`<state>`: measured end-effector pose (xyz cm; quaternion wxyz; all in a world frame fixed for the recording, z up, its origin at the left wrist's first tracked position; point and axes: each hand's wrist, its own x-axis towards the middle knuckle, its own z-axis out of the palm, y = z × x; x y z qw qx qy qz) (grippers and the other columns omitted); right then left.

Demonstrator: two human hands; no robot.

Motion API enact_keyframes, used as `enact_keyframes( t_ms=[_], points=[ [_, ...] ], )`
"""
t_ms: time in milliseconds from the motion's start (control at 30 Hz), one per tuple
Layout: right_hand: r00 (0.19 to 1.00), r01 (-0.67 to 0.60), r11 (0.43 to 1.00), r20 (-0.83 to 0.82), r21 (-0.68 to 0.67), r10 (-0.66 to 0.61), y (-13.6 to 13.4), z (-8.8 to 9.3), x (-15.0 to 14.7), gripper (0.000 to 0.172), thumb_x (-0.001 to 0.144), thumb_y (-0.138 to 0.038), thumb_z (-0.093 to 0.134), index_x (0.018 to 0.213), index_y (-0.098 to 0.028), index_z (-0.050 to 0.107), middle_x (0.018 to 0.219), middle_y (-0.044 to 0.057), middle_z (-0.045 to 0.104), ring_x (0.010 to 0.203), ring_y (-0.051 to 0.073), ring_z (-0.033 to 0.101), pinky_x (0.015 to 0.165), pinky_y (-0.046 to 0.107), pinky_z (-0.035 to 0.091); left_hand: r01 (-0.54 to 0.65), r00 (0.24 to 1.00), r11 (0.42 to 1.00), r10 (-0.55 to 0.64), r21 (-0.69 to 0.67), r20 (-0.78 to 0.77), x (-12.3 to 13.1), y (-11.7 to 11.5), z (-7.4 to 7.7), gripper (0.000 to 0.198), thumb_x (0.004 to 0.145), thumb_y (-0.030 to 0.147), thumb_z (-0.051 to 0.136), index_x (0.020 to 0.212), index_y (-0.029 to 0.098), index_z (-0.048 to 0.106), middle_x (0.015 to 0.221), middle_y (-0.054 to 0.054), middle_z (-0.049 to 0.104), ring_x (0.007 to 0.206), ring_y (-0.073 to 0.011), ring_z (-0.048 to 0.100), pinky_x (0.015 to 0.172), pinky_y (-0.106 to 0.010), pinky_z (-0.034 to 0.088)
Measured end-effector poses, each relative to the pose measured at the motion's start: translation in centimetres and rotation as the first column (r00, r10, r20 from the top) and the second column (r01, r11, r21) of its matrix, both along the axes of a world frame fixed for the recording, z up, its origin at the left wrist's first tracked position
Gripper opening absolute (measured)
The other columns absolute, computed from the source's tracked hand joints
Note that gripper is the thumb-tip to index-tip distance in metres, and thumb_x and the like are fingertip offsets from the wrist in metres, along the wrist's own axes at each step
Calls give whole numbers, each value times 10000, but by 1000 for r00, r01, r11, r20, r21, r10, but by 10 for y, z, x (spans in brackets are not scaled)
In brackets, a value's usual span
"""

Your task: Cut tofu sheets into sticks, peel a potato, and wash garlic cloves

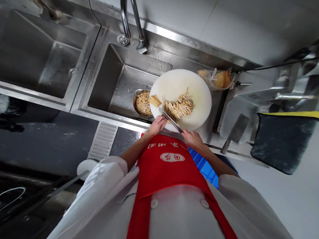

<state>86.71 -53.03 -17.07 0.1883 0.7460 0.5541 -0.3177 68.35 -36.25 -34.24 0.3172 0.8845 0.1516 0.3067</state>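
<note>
A round white cutting board [170, 81] sits over the sink's right side. My right hand [193, 138] grips a kitchen knife [172, 121], its blade slanting across the board's near edge toward the upper left. Close beside the blade, my left hand [158, 124] has its fingers curled down at the board's edge; what lies under them is hidden. Thin pale-tan strips [179, 107], perhaps dried tofu, form a loose pile beyond the blade. A small stack of uncut tan slices [155, 101] rests at the board's left. More strips fill a metal bowl [135, 105] beside it.
Behind the sink basin [104, 79] rises a curved faucet [136, 17]. A bag of tan food [223, 79] lies right of the board. Farther right are a cleaver [237, 129] and a hanging dark cloth [283, 141]. A second basin [57, 64] is at left.
</note>
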Motion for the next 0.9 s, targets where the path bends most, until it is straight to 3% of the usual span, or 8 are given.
enact_keyframes(
  t_ms=[300, 467, 567, 667, 700, 767, 833, 900],
  points=[
    [998, 47, 999, -30, 2, -47, 11, -20, -6, 376, 1119, -350, 269, 1228, -133, 555, 1062, 168, 761, 1011, 252, 739, 853, 303, 479, 15, 999, 998, -18, -62, -38, 2, 2, 1, 251, 1040, 231, 515, 1199, 186, 704, 1086, -130, 672, 1058, -220, 640, 945, -387, 576],
    [998, 55, 998, -2, 13, -55, 12, -10, 6, 415, 1115, -401, 271, 1242, -151, 576, 1058, 159, 763, 1015, 268, 736, 856, 306, 468, 13, 997, 995, -20, -99, -72, 2, 3, 15, 245, 1045, 278, 504, 1121, 202, 723, 1064, -112, 687, 1029, -205, 657, 932, -370, 575],
    [997, 73, 996, 37, 43, -74, 1, 4, 14, 438, 1115, -407, 246, 1258, -148, 570, 1019, 158, 767, 977, 271, 742, 842, 308, 464, -172, 985, 976, 167, -130, -46, -5, 31, 30, 262, 1045, 302, 488, 1015, 182, 719, 1018, -98, 692, 983, -199, 656, 909, -365, 562],
    [1000, 7, 999, 21, 41, -8, -9, 15, 17, 431, 1114, -410, 258, 1255, -154, 575, 987, 148, 772, 946, 280, 748, 823, 319, 467, -385, 923, 916, 383, -112, -40, -7, 86, 45, 292, 1039, 263, 440, 1059, 160, 712, 1060, -114, 667, 1040, -220, 621, 952, -402, 525],
    [1000, -28, 999, 4, 33, 27, -11, 16, 17, 426, 1114, -409, 264, 1252, -159, 580, 985, 145, 773, 944, 284, 748, 824, 324, 469, -365, 930, 927, 361, -82, -61, -5, 106, 49, 285, 1017, 238, 456, 1099, 161, 717, 1122, -122, 658, 1087, -230, 606, 979, -412, 509],
    [996, -86, 996, -30, 18, 86, -12, 14, 15, 421, 1114, -408, 268, 1254, -169, 585, 988, 141, 775, 949, 288, 748, 832, 335, 473, -134, 969, 991, 136, 22, -206, 1, 142, 55, 296, 944, 200, 536, 1160, 186, 737, 1242, -120, 638, 1166, -264, 564, 1017, -446, 469],
    [993, -109, 994, -55, 4, 109, -11, 7, 10, 424, 1114, -407, 262, 1264, -175, 584, 999, 140, 773, 957, 286, 745, 844, 342, 477, 137, 909, 986, -89, 91, -407, 7, 167, 60, 363, 879, 181, 601, 1207, 219, 752, 1336, -118, 615, 1212, -311, 523, 1021, -482, 427],
    [994, -95, 995, -61, -14, 94, -8, -1, 6, 428, 1114, -405, 260, 1278, -175, 581, 1010, 144, 768, 965, 281, 740, 855, 344, 478, 290, 816, 951, -187, 108, -547, 11, 182, 63, 414, 860, 193, 642, 1255, 255, 750, 1375, -118, 610, 1231, -341, 495, 1006, -490, 393]
  ],
)
